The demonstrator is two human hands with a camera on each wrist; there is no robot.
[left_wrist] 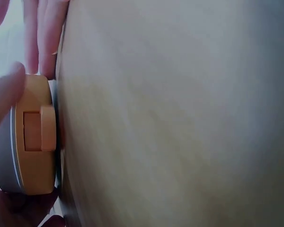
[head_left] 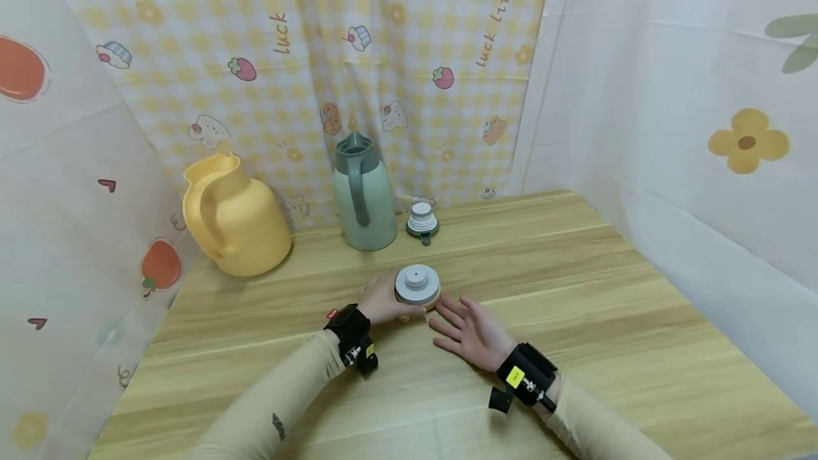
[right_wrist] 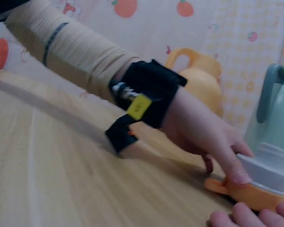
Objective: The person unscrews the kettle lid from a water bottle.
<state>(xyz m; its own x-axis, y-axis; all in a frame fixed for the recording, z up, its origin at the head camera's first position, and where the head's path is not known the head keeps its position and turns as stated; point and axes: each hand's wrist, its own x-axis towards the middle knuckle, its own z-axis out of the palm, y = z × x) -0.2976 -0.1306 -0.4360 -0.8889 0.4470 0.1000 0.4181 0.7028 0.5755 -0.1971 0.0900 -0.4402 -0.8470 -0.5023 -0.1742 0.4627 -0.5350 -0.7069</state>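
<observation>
My left hand (head_left: 381, 300) grips a round jug lid (head_left: 417, 284) from its left side, thumb on the near side. This lid lies upside down on the table, its white and grey stopper facing up. In the left wrist view, the lid's orange-yellow rim (left_wrist: 35, 170) shows a small tab. My right hand (head_left: 476, 338) lies palm up just right of the lid, fingers loosely extended and holding nothing. Its fingertips (right_wrist: 246, 216) are close to the rim; whether they touch, I cannot tell.
A yellow jug (head_left: 252, 229), lidless, stands at the back left. Beside it is a lidless green thermos jug (head_left: 377, 204), with a green and white lid (head_left: 422, 222) upside down to its right. Patterned curtains (head_left: 409, 41) hang behind the wooden table (head_left: 575, 289).
</observation>
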